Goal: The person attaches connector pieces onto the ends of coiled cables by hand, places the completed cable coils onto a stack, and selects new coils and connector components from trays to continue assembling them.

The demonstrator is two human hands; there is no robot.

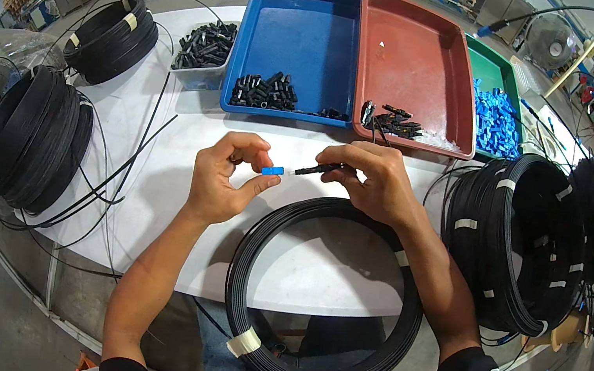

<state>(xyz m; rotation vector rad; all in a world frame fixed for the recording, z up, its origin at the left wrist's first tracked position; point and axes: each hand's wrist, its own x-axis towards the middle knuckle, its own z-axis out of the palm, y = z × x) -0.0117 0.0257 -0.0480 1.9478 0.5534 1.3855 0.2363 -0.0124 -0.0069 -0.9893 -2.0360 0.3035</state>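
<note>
Between the thumb and fingers of my left hand [223, 176] is a small blue connector housing [272, 171]. My right hand [377, 180] pinches a black cable connector [318, 169], whose pale tip points left at the housing. The tip and the housing are very close; whether they touch I cannot tell. Below both hands a coil of black cable [244, 271], bound with pale tape, lies partly on the white table [198, 248] and partly over my lap.
Beyond my hands stand a blue tray [303, 36] and a red tray [414, 63] with black parts, and a green tray [486, 60] of blue housings. A clear tub [201, 77] holds black pieces. Cable coils flank me, left [35, 139] and right [518, 240]; loose cables [128, 172] cross the left side.
</note>
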